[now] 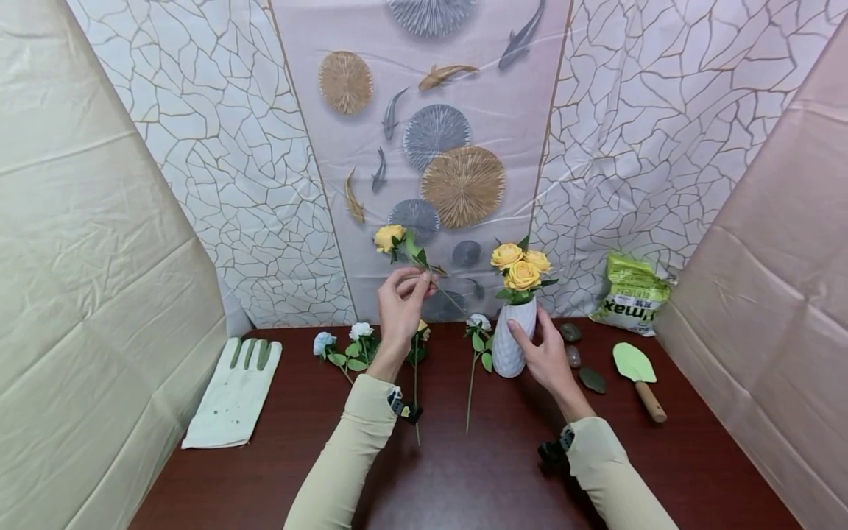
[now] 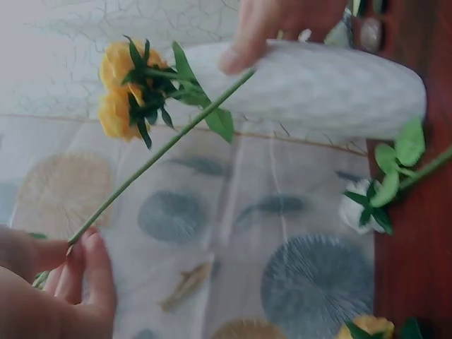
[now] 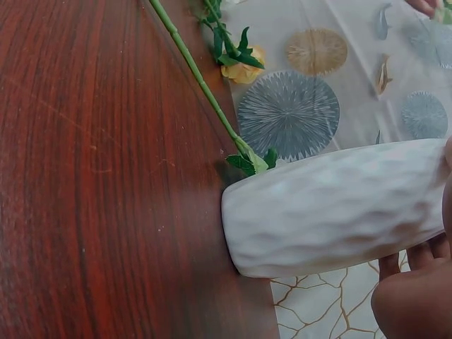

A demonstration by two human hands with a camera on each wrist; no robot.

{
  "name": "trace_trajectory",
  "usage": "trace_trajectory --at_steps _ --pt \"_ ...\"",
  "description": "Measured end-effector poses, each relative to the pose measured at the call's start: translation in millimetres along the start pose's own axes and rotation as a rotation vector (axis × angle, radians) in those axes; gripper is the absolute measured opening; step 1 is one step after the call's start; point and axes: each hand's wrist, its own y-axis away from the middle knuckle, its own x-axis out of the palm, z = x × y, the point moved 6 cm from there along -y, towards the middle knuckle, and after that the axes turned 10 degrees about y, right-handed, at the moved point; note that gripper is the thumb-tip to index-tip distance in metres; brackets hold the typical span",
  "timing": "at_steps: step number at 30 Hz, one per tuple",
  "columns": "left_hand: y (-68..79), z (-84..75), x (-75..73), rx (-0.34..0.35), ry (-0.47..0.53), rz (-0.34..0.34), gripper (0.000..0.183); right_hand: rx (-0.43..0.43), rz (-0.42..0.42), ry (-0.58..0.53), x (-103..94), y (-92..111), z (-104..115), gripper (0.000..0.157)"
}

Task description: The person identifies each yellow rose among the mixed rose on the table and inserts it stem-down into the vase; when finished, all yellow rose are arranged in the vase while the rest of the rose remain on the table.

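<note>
In the head view my left hand (image 1: 402, 305) pinches the green stem of a yellow rose (image 1: 389, 238), held up above the table. The bloom points up to the left. Its bare stem (image 2: 162, 152) slants toward the vase in the left wrist view, its end apart from the mouth. My right hand (image 1: 545, 353) grips the white dimpled vase (image 1: 509, 342) from the right side, near its upper part. The vase's base is at the table and it leans slightly to the right. Several yellow roses (image 1: 522, 275) with dark leaves stand in its mouth.
Left of the vase lie a white rose (image 1: 478, 322), a yellow one (image 1: 422, 329), another white flower (image 1: 361, 330) and a blue one (image 1: 324, 342). A glove (image 1: 232, 394) lies far left. Stones (image 1: 592, 379), a trowel (image 1: 634, 364) and a green bag (image 1: 629, 294) are right.
</note>
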Motion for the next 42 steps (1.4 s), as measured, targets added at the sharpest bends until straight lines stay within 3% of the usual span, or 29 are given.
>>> trace_trajectory --at_steps 9,14,18,26,32,36,42 --pt "-7.7 -23.4 17.7 0.128 0.189 -0.125 0.027 0.003 0.011 -0.025 0.6 0 0 0.064" --pt "-1.7 -39.5 29.4 0.199 0.208 -0.15 0.024 0.011 0.008 -0.035 0.4 -1 -1 0.063" --pt "4.0 -43.3 39.3 0.225 0.185 -0.14 0.024 0.011 0.01 -0.037 0.9 -1 -1 0.062" --pt "10.0 -35.0 55.5 0.231 0.144 -0.082 0.024 0.005 0.012 -0.03 0.4 -1 -1 0.062" --pt "4.5 -9.8 59.4 0.192 0.137 -0.082 0.021 0.002 0.015 -0.016 1.5 -3 -2 0.065" --pt "1.9 1.6 62.3 0.184 0.1 -0.092 0.02 0.01 0.008 -0.037 5.2 -5 -17 0.064" --pt "5.2 15.0 71.4 0.156 -0.002 -0.05 0.018 -0.002 -0.013 -0.025 11.5 -9 -36 0.064"
